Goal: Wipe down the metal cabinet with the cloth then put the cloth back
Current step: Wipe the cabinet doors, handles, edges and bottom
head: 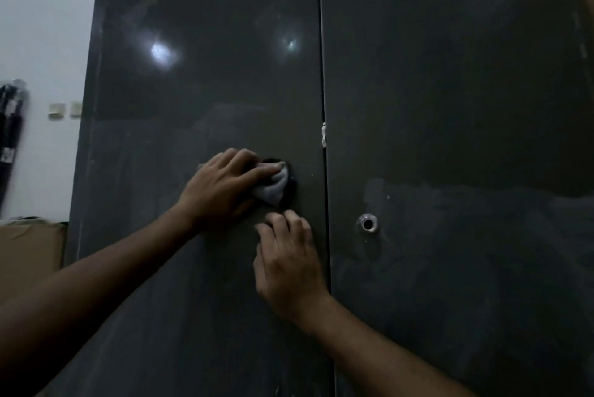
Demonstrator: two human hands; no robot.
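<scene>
One crumpled grey cloth (272,186) was pressed at frame centre against the two-door glossy dark metal cabinet (205,75).
It was grasped by the left hand (221,187); the right hand (289,261) lay below with loosely bent fingers, holding nothing; one round metal lock (368,223) was seen right.

Surface: dark metal cabinet (205,43), two upright doors meeting at a vertical seam.
On left door: cloth (273,186), pressed against it.
On right door: round metal lock (367,223).

The head view (the only one) faces the cabinet (209,75) doors squarely, from close up.
</scene>
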